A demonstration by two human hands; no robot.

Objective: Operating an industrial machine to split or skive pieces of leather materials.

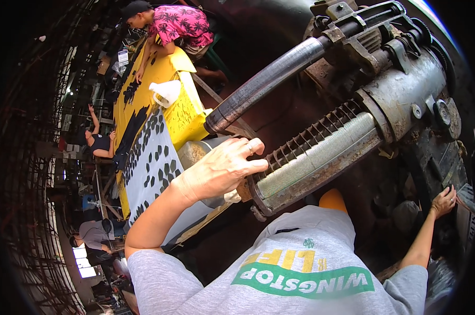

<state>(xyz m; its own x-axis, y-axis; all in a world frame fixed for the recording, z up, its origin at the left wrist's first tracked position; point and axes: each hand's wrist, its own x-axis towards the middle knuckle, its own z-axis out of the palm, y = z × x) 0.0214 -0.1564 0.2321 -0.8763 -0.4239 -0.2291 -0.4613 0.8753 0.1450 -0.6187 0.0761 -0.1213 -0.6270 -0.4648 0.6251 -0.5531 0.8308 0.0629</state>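
The left arm is bent at the elbow, forearm rising from the lower left toward the middle. The left hand (224,168) is turned palm down, fingers together and stretched rightward, a ring on one finger. The right arm reaches out far to the right, nearly straight. The right hand (445,201) seems spread flat, fingers loosely extended, though it is small and dim there.

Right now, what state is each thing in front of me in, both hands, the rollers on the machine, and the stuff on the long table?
left hand: open, fingers spread, resting by the end of the grooved roller
right hand: open, flat on a dark machine part
grooved roller: bare, nothing fed through
dark smooth roller: bare, angled above it
white jug: upright on the long table
yellow sheet: spread flat, a person leaning over it
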